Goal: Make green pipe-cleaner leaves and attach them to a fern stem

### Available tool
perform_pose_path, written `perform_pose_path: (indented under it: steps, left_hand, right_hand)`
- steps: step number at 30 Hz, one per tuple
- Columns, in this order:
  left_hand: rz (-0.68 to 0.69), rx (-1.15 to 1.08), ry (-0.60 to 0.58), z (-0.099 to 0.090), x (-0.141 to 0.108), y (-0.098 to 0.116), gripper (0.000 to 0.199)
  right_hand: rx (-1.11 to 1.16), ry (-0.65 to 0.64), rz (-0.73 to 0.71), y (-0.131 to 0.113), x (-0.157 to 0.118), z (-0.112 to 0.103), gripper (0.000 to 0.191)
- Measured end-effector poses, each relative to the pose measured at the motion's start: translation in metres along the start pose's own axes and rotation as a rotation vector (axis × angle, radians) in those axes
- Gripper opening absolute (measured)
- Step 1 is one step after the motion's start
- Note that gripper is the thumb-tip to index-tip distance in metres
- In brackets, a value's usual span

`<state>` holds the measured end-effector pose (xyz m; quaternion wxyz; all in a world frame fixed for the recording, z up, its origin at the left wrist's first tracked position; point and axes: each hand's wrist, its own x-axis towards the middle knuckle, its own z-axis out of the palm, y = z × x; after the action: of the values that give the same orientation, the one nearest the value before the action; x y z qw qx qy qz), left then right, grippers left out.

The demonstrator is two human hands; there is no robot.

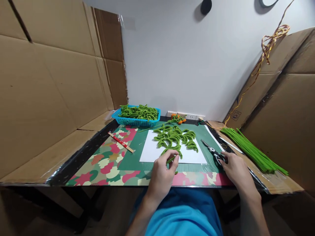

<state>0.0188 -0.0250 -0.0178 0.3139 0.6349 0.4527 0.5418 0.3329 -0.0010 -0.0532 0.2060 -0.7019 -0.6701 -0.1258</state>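
Observation:
My left hand (pixel 164 167) is closed in a pinch near the front edge of the table, holding a green pipe cleaner (pixel 170 160). To its right, the fingers of my right hand (pixel 236 167) are closed on the black handles of a pair of scissors (pixel 213 151). The scissors lie low over the green mat, with their blades pointing away and to the left. Beyond my left hand, several curved bundles of green pipe cleaner (pixel 172 135) are spread over a sheet of white paper (pixel 148 150). My left fingers partly cover the nearest bundle.
A blue basket (pixel 137 122) heaped with green pieces stands at the back left. An orange-and-green pipe-cleaner sprig (pixel 179 119) lies by the wall. Long green pipe cleaners (pixel 253 149) lie at right; wrapped chopsticks (pixel 120 142) at left. Cardboard panels (pixel 54 65) flank the table.

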Motion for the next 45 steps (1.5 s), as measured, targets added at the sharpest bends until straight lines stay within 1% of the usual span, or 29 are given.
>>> perform_pose_path:
  steps: [3,5,6,8,10,11,13,14,15,17,19,21,26,31,38,45]
  left_hand:
    - [0.019,0.006,0.009,-0.002,0.0,-0.001,0.02]
    - [0.021,0.004,0.009,-0.002,0.0,-0.002,0.019]
    - [0.025,0.009,0.005,-0.001,-0.001,-0.002,0.018]
    - [0.073,0.057,-0.003,0.0,-0.004,0.0,0.015]
    - [0.195,0.149,-0.012,0.001,-0.007,0.006,0.012]
    - [0.277,0.189,-0.02,0.002,-0.009,0.01,0.011]
    - [0.43,0.221,-0.042,0.003,-0.012,0.018,0.013]
    - [0.486,0.221,-0.052,0.004,-0.013,0.022,0.014]
    - [0.522,0.214,-0.052,0.004,-0.014,0.025,0.015]
    - [0.55,0.191,-0.041,0.005,-0.014,0.029,0.016]
    - [0.541,0.167,-0.026,0.006,-0.013,0.028,0.016]
    - [0.525,0.149,-0.021,0.006,-0.012,0.025,0.018]
    - [0.539,0.181,-0.04,0.005,-0.013,0.017,0.027]
    - [0.546,0.2,-0.028,0.005,-0.013,0.019,0.022]
    - [0.398,0.134,-0.024,0.01,-0.014,0.023,0.011]
    - [0.336,0.092,-0.024,0.013,-0.014,0.02,0.01]
  right_hand:
    - [-0.008,-0.022,0.0,-0.002,0.004,-0.002,0.03]
    - [0.017,0.015,0.023,-0.009,0.004,-0.008,0.033]
    - [0.065,0.057,0.037,-0.015,0.002,-0.012,0.034]
    - [0.268,0.201,0.046,-0.032,-0.005,-0.022,0.034]
    - [0.584,0.316,0.003,-0.054,-0.017,-0.031,0.031]
    - [0.719,0.34,-0.006,-0.066,-0.024,-0.035,0.028]
    - [0.931,0.311,-0.044,-0.09,-0.036,-0.041,0.02]
    - [1.01,0.273,-0.086,-0.101,-0.041,-0.042,0.017]
    - [1.068,0.242,-0.129,-0.111,-0.044,-0.044,0.015]
    - [1.131,0.208,-0.201,-0.125,-0.048,-0.046,0.013]
    - [1.141,0.194,-0.255,-0.132,-0.049,-0.047,0.013]
    - [1.132,0.197,-0.276,-0.134,-0.048,-0.048,0.013]
    - [1.089,0.2,-0.273,-0.134,-0.048,-0.047,0.013]
    - [1.049,0.225,-0.275,-0.138,-0.047,-0.043,0.013]
    - [0.949,0.341,-0.328,-0.14,-0.045,-0.039,0.017]
    - [0.934,0.359,-0.342,-0.143,-0.046,-0.04,0.019]
